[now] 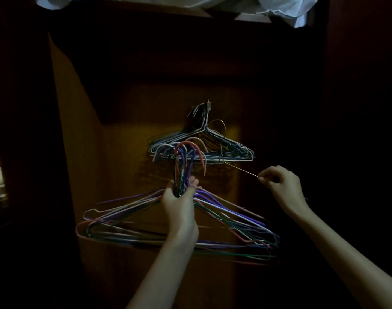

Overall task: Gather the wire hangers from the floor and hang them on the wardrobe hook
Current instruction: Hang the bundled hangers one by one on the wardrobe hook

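Against the dark brown wooden wardrobe panel (128, 134), left hand (179, 204) grips a bundle of coloured wire hangers (115, 221) below the hook-hung wire hangers (235, 146); right hand (282, 186) pinches a thin bare wire (242, 170).

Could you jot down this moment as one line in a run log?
left hand: grips hanger bundle at necks | right hand: pinches thin wire | hook: holds hung hangers | bundle not yet hung

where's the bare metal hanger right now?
Head view, right of centre: the bare metal hanger hangs tangled against the hung hangers under the wardrobe hook; the right hand pinches its lower wire end.
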### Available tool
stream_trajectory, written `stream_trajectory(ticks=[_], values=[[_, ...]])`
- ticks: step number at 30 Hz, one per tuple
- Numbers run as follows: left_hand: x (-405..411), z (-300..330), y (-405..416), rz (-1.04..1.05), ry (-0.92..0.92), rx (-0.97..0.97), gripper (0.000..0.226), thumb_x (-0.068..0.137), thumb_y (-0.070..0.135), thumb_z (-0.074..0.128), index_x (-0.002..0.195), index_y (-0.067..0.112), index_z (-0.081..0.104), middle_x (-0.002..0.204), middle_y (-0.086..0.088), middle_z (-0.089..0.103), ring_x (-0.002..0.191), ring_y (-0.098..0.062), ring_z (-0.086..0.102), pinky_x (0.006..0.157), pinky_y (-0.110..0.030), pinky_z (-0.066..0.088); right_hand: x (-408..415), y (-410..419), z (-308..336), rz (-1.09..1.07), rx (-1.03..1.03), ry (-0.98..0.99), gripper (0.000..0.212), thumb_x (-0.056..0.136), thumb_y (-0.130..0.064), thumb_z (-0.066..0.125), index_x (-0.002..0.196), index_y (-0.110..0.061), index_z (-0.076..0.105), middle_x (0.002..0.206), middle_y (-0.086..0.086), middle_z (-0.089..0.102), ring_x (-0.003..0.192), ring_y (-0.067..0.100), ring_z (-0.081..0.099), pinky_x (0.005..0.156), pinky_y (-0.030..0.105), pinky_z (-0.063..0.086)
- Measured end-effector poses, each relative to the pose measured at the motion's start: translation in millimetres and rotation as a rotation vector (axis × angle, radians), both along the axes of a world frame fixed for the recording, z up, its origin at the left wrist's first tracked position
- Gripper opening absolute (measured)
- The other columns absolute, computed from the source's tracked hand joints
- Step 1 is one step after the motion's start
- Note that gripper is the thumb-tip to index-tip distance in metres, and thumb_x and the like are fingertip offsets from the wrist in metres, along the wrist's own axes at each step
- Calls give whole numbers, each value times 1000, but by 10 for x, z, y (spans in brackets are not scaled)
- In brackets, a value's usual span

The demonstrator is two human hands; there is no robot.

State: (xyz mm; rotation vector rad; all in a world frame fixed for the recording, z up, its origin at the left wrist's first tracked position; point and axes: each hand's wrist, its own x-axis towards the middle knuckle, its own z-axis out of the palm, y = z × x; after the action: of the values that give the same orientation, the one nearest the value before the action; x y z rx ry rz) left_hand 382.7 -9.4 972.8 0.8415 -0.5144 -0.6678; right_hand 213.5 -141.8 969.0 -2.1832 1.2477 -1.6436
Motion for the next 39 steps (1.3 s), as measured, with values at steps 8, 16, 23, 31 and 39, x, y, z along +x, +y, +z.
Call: stream_trajectory(ticks=[8,16,23,31,39], values=[[358,67,-492,-74,5,-18,65,87,-9,54,144,10,31,116,-9,63,104,-16,62,98,-33,45,298,-404,37,-92,-83,2,17,83,2,64,91,-11,71,87,-2,59,70,-3,49,60,4,35],[545,272,-1001,-62,-42,-20,74,87,-2,58,148,16,20,133,-9,53,123,-24,50,104,-36,31,458,-1011,450,-45,-178,-67,22,84,7,59,91,-10,71,89,3,60,84,10,55,67,0,36],[620,426,-1282,-43,-73,-88,69,88,-10,50,147,14,23,118,-8,63,108,-18,61,95,-30,36,666,-1598,695,16,-118,-88,17,88,1,58,92,-8,71,93,7,68,88,15,59,75,26,44],[699,461,-1448,15,-62,-103,70,89,-11,47,148,17,21,118,-10,63,102,-16,62,91,-27,32,858,-2130,710,73,-38,-62,14,86,-8,64,83,-20,69,87,0,68,89,16,63,78,39,54],[745,457,-1538,53,-92,-104,69,89,-13,46,149,13,21,109,-8,63,97,-16,62,88,-26,35,918,-2339,702,96,31,44,21,86,-6,63,77,-25,65,96,7,68,93,20,63,82,40,53]])
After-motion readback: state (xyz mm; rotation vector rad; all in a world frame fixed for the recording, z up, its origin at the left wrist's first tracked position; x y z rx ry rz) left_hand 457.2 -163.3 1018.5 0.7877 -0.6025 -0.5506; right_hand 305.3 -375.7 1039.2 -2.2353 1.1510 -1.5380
